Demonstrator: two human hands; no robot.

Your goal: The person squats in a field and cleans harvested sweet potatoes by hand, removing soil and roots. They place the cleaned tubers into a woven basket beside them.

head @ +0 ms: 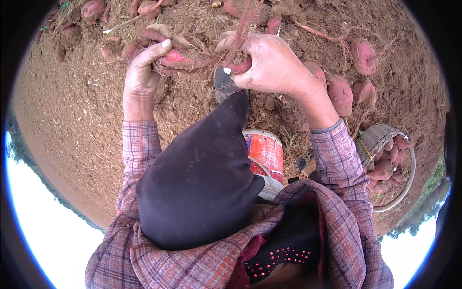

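A cluster of red-skinned sweet potatoes, hung with fine roots and soil, rests in my left hand, the thumb lying over it. My right hand is closed around a pinkish root stem and a small sweet potato with a whitish broken end. Thin roots run between the two hands. Beneath them shows the toe of a dark shoe. My right fingertips are partly hidden behind the stem.
A wicker basket with a hooped handle holds sweet potatoes at the right. By my knee stands a red and white plastic bucket. Loose sweet potatoes lie beyond my right wrist; others lie at the far left on bare soil.
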